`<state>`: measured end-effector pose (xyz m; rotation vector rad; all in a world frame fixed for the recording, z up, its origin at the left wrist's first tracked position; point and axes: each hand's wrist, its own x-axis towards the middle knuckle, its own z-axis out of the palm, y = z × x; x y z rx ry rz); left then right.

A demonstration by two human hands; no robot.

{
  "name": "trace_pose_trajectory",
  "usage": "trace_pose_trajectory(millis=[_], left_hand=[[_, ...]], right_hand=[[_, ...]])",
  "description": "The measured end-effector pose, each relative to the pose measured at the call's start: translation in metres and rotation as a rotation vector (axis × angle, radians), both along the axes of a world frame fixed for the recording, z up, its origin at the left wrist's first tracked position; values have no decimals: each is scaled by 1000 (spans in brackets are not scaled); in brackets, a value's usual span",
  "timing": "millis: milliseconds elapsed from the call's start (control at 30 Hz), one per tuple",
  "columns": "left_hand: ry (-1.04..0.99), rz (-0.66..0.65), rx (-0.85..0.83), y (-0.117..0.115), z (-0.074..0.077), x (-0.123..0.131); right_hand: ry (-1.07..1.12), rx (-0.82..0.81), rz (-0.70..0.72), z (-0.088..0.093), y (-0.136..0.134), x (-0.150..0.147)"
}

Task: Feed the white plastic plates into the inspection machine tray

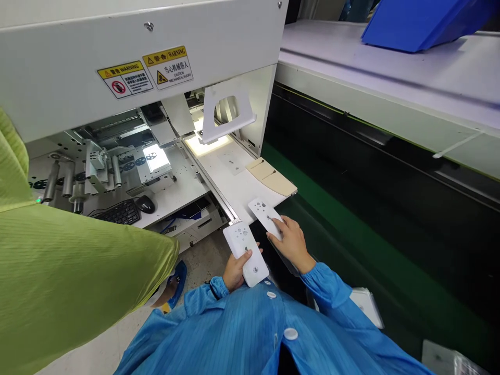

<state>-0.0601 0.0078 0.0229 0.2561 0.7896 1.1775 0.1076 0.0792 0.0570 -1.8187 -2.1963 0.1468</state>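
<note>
So the left hand (234, 271) has a white panel (250, 263) gripped, thumb on top, fingers wrapped underneath. Right hand (292, 242) is closed around a second panel (262, 212), which sticks out forward-left from its fingers; can't tell what's under it. Both long axes slant forward-left, the right one's far end near the white shelf (238, 188).

Left hand (235, 270): most fingers hidden behind its white panel (246, 260). Right hand (292, 244) covers part of the other panel (264, 212). Blue bin (422, 26) cut by top edge; left warning label (125, 79) too small to read below its heading.
</note>
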Motion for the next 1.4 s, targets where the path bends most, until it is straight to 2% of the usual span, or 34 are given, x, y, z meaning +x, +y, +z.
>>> trace_pose_trajectory(millis=[267, 533, 767, 1033, 1400], left_hand=[[-21, -5, 15, 20, 1, -18], [-29, -1, -2, 38, -1, -26], [-40, -8, -7, 45, -4, -27], [-33, -39, 1, 47, -8, -23], [-32, -16, -19, 47, -9, -23]], right_hand=[[-149, -9, -22, 3, 68, -31], [-226, -71, -19, -2, 102, -44], [-237, -72, -14, -4, 105, -44], [-177, -97, 179, -16, 90, -52], [-166, -123, 229, -22, 94, -55]])
